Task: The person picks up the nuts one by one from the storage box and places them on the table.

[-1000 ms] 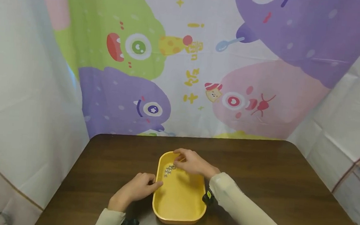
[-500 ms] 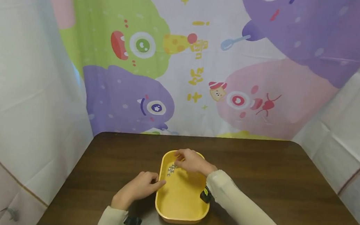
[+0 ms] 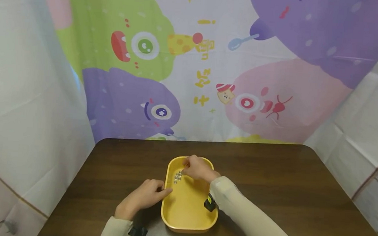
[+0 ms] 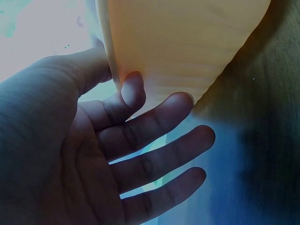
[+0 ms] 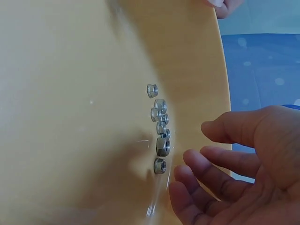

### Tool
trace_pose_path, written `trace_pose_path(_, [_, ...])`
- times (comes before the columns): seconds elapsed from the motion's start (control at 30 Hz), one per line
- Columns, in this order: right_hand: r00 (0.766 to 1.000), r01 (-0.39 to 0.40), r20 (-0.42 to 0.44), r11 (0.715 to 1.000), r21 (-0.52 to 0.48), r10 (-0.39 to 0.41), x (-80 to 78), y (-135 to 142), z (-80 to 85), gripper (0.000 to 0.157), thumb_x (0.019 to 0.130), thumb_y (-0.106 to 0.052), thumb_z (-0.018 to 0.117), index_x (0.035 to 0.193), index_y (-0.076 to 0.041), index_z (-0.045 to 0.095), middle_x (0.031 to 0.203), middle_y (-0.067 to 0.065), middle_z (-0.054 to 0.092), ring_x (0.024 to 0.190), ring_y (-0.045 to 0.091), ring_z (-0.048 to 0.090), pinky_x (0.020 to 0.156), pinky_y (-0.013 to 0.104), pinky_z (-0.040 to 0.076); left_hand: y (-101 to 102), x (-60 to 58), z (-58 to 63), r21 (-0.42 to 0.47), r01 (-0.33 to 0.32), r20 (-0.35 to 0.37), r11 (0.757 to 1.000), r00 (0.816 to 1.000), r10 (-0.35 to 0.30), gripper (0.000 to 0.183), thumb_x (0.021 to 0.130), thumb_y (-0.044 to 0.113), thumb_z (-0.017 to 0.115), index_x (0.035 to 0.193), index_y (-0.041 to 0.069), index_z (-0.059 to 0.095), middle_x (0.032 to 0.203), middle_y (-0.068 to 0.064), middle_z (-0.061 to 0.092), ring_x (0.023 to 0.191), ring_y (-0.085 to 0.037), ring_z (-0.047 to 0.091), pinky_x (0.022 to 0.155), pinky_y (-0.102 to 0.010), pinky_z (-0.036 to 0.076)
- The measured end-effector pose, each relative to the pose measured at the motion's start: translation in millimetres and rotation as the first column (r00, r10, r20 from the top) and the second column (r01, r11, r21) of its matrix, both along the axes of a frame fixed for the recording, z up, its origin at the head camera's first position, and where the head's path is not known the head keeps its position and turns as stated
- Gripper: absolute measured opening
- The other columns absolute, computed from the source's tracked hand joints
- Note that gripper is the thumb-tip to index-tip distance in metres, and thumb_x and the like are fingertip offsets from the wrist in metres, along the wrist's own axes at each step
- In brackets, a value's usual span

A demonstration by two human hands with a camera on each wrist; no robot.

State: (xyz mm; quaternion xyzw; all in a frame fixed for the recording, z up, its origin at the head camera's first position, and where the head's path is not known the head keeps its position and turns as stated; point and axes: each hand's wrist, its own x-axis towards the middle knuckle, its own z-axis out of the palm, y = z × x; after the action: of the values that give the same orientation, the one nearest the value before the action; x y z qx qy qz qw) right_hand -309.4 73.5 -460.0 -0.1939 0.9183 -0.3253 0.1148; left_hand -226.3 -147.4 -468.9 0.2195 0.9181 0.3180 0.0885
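The yellow tray [image 3: 190, 209] sat on the dark wooden desk [image 3: 276, 190], its long sides running near to far, directly between the two arms, which put its whole floor within easy reach of both. The left hand [image 3: 144, 194] held the left wall: its thumb reached over the rim to the inner side while the index finger lay against the outside, pinching the wall between them. The other fingers [image 4: 164, 161] were spread and loose below, so the hold seemed meant only to steady the tray, not to lift it.

The metal nuts [image 3: 178, 176] lay inside, at the far left, in a short uneven line along the foot of the left wall. That wall probably kept them gathered. Most touched or nearly touched; one nut [image 5: 152, 90] stood a little apart at the near end, and a larger, darker nut [image 5: 162, 146] lay toward the far end.

The right hand [image 3: 198, 168] hung over the tray's far end, just beside the line. Its thumb and fingers [image 5: 194, 161] were softly bent and apart, with nothing visible between them, a posture apparently suited to handling such small pieces.
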Motion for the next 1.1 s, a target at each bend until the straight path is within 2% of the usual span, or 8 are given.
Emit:
trace_pose_path(0.2, [1.000,0.020,-0.014,0.999,0.029,-0.020,-0.1,0,-0.1,0.034,0.094,-0.012,0.072,0.124,0.003,0.069,0.115,0.017,0.072,0.089,0.020,0.064,0.087,0.038,0.056,1,-1.7,-0.1,0.010,-0.002,-0.002,1.000,1.000,0.002,0.037,0.102,0.037,0.062,0.074,0.014,0.058,0.063,0.007,0.043,0.055,-0.006,0.040,0.055,-0.023,0.035])
trace_pose_path(0.47, [0.998,0.044,0.038,0.999,0.026,-0.045,-1.6,-2,-4.9,0.030,0.096,-0.014,0.070,0.120,0.004,0.069,0.073,0.006,0.059,0.053,0.012,0.047,0.055,0.026,0.042,1,-0.9,-0.6,0.008,0.001,-0.007,1.000,1.000,-0.001,0.035,0.103,0.037,0.062,0.075,0.016,0.059,0.063,0.007,0.045,0.055,-0.005,0.041,0.056,-0.023,0.037])
trace_pose_path(0.53, [0.998,0.046,0.048,0.999,0.029,-0.047,-1.6,-3,-6.4,0.031,0.097,-0.014,0.069,0.122,0.004,0.068,0.072,0.007,0.061,0.051,0.012,0.047,0.055,0.026,0.043,0,-0.1,-0.8,0.010,0.000,-0.009,1.000,1.000,0.000,0.035,0.103,0.037,0.062,0.075,0.015,0.060,0.063,0.008,0.044,0.055,-0.005,0.041,0.056,-0.023,0.037])
trace_pose_path(0.7, [0.998,0.034,0.044,0.999,0.041,-0.036,-1.6,-7,-8.7,0.032,0.097,-0.014,0.069,0.124,0.004,0.068,0.091,0.014,0.071,0.058,0.012,0.054,0.067,0.030,0.050,-2,0.4,-0.6,0.004,-0.005,-0.006,1.000,1.000,0.005,0.034,0.103,0.036,0.062,0.076,0.015,0.061,0.062,0.009,0.043,0.056,-0.005,0.041,0.056,-0.022,0.036])
trace_pose_path(0.77, [0.999,0.035,0.032,0.999,0.040,-0.037,-1.8,-8,-10.1,0.027,0.096,-0.012,0.069,0.119,0.004,0.071,0.090,0.010,0.070,0.060,0.012,0.055,0.067,0.030,0.050,-2,0.6,-0.6,0.005,0.001,-0.008,1.000,1.000,-0.001,0.034,0.103,0.036,0.062,0.076,0.015,0.060,0.062,0.009,0.043,0.055,-0.004,0.040,0.056,-0.022,0.036])
trace_pose_path(0.9, [0.999,0.025,0.033,1.000,0.015,-0.025,-3.1,-8,-13.0,0.009,0.095,-0.007,0.068,0.097,0.001,0.073,0.065,0.003,0.057,0.052,0.012,0.049,0.053,0.027,0.042,-2,1.0,-0.2,0.009,0.009,-0.010,1.000,1.000,-0.009,0.035,0.103,0.036,0.062,0.075,0.015,0.059,0.063,0.008,0.043,0.055,-0.004,0.040,0.055,-0.022,0.036])
trace_pose_path(0.97, [0.999,0.021,0.036,1.000,0.007,-0.022,-3.6,-8,-13.7,0.009,0.095,-0.005,0.067,0.088,-0.002,0.071,0.058,0.001,0.051,0.049,0.012,0.045,0.049,0.026,0.038,-1,0.6,0.1,0.013,0.008,-0.013,1.000,1.000,-0.008,0.036,0.103,0.037,0.062,0.075,0.015,0.059,0.063,0.007,0.044,0.055,-0.004,0.040,0.055,-0.022,0.036])
trace_pose_path(1.1, [1.000,0.022,0.006,0.999,0.030,-0.022,-3.3,-10,-16.7,0.007,0.093,-0.002,0.067,0.088,-0.002,0.072,0.063,0.000,0.052,0.054,0.011,0.044,0.052,0.025,0.037,-1,0.6,-0.5,0.010,0.005,-0.034,1.000,0.999,-0.004,0.037,0.103,0.036,0.062,0.073,0.015,0.057,0.063,0.008,0.044,0.055,-0.005,0.041,0.055,-0.023,0.036])
